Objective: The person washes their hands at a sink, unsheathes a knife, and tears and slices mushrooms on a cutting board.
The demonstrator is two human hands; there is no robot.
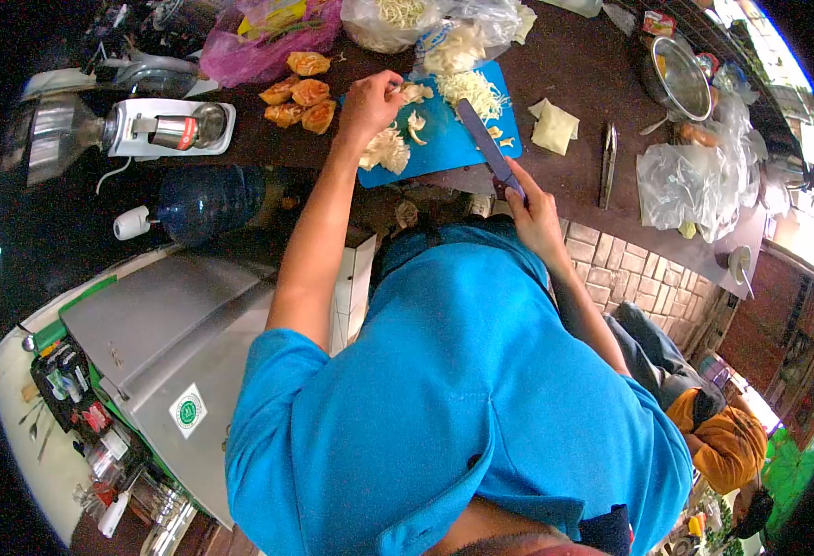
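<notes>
Our right hand (536,218) grips the knife (486,145), blue board's (444,159) four o'clock; left hand (372,107) curled at ten, pinch unclear. White chunks (385,151) at eight, shreds (472,93) at one. We'd tuck fingertips clear.

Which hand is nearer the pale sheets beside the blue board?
Right. The right hand, holding the knife, is on the near side of the pale sheets; the left hand is over the blue board's left side.

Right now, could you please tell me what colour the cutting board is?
The cutting board is bright blue, as the head view shows.
</notes>
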